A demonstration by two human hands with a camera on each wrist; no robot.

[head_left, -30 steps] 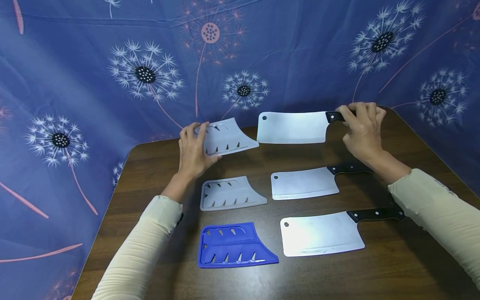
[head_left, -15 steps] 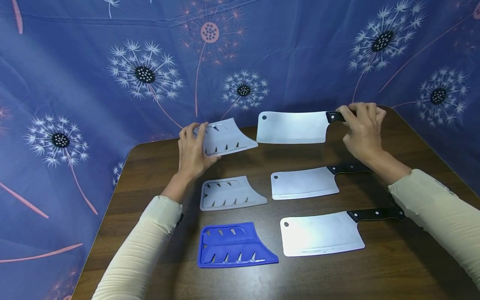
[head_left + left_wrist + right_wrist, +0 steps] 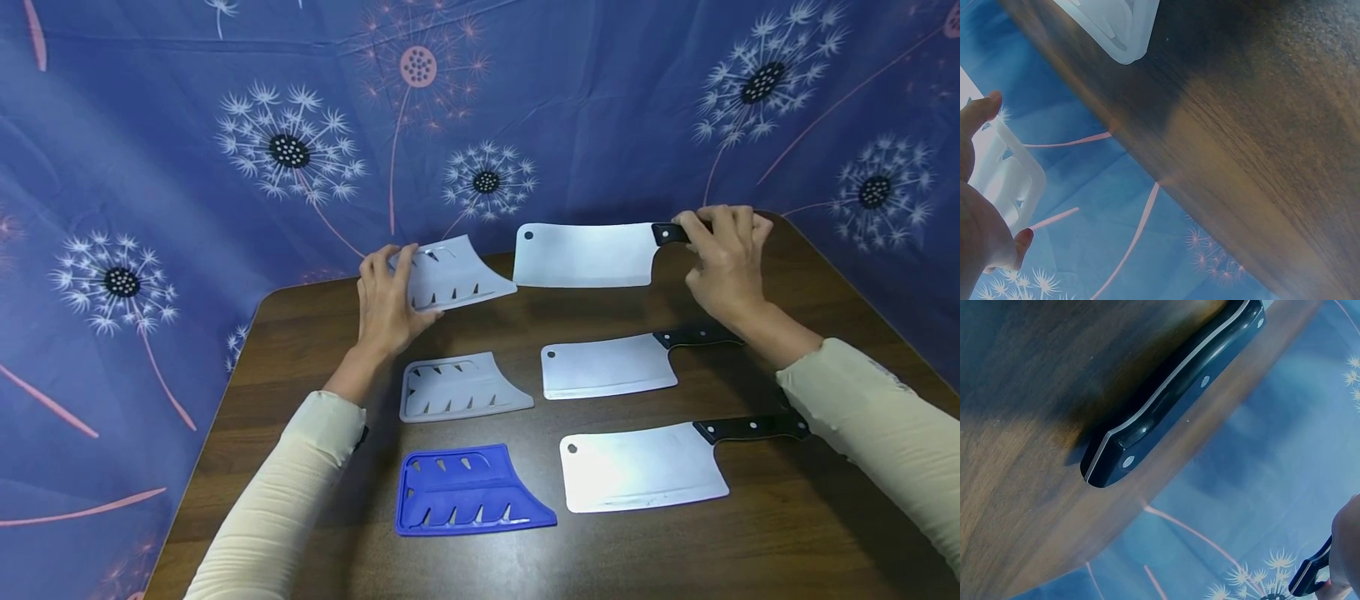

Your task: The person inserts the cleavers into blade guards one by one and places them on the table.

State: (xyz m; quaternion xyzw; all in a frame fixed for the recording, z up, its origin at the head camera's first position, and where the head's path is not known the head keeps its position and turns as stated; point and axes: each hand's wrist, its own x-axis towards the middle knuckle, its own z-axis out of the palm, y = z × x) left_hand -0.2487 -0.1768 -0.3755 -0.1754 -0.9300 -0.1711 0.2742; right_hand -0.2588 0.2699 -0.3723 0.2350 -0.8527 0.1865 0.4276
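Observation:
At the back of the table my left hand [image 3: 384, 300] grips the left end of a pale whitish blade guard [image 3: 457, 275], a slotted plastic sheath. Its pointed right end comes close to the blade tip of a cleaver [image 3: 585, 257]. My right hand [image 3: 726, 258] holds that cleaver by its black handle [image 3: 670, 234], blade facing left. In the left wrist view, thumb and fingers [image 3: 982, 115] lie on either side of the guard [image 3: 1013, 187]. The right wrist view catches only part of the hand [image 3: 1346, 544] and the handle's end [image 3: 1310, 572].
Below lie a grey blade guard [image 3: 465, 387] and a blue blade guard [image 3: 472, 492], one in front of the other. To their right rest a smaller cleaver [image 3: 609, 368] and a larger cleaver [image 3: 641, 471]. A blue dandelion-print cloth [image 3: 585, 108] hangs behind the wooden table [image 3: 300, 333].

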